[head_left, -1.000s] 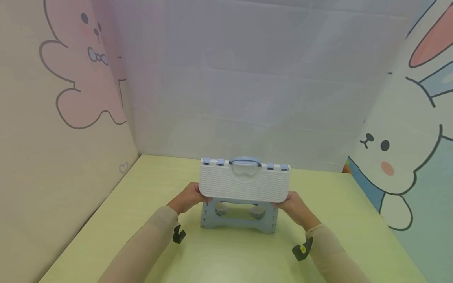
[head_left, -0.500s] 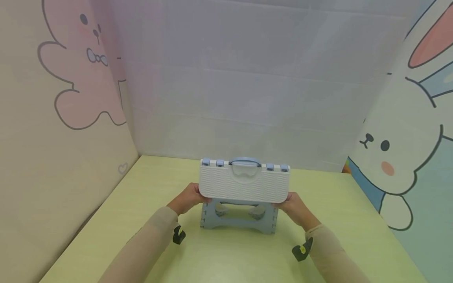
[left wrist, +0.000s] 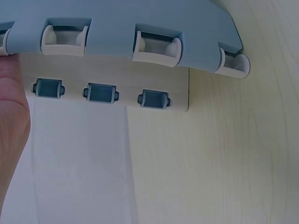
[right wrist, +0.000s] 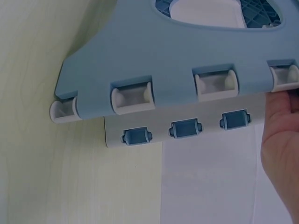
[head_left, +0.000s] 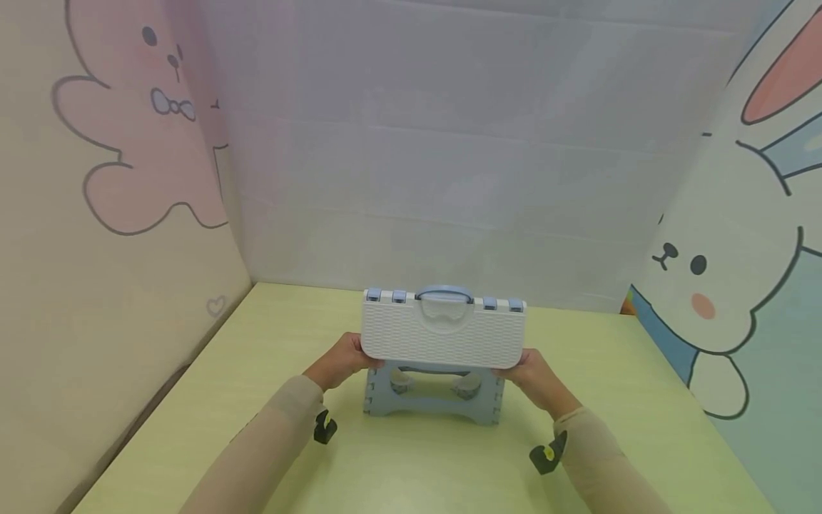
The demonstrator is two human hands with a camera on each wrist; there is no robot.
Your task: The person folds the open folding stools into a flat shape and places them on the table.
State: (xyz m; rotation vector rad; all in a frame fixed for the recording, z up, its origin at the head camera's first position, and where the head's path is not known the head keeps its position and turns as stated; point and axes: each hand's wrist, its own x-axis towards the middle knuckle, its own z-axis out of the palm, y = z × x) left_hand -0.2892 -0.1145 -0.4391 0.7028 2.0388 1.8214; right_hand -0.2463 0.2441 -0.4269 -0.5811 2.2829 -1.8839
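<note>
A folding step stool stands on the table in the head view, its white woven-textured top panel (head_left: 443, 335) facing me with a light blue carry handle (head_left: 444, 293) on the far edge. Below it, the blue leg panel (head_left: 433, 405) with cut-out holes meets the tabletop. My left hand (head_left: 340, 362) grips the top's left end, and my right hand (head_left: 534, 375) grips the right end. Both wrist views show the blue leg panel (left wrist: 112, 28) with white hinge knuckles along its edge. Part of the right hand (right wrist: 282, 144) shows there at the hinged edge; most fingers are hidden.
The pale yellow table (head_left: 411, 471) reaches back to a plain whitish cloth wall (head_left: 437, 178). Cartoon-printed cloth walls rise at the left (head_left: 160, 285) and right (head_left: 738, 307). Dark wrist mounts (head_left: 546, 455) hang below the sleeves.
The left cloth wall has shifted slightly to the left, widening the dark gap along the table's edge. Both hands and the step stool have stayed in place.
</note>
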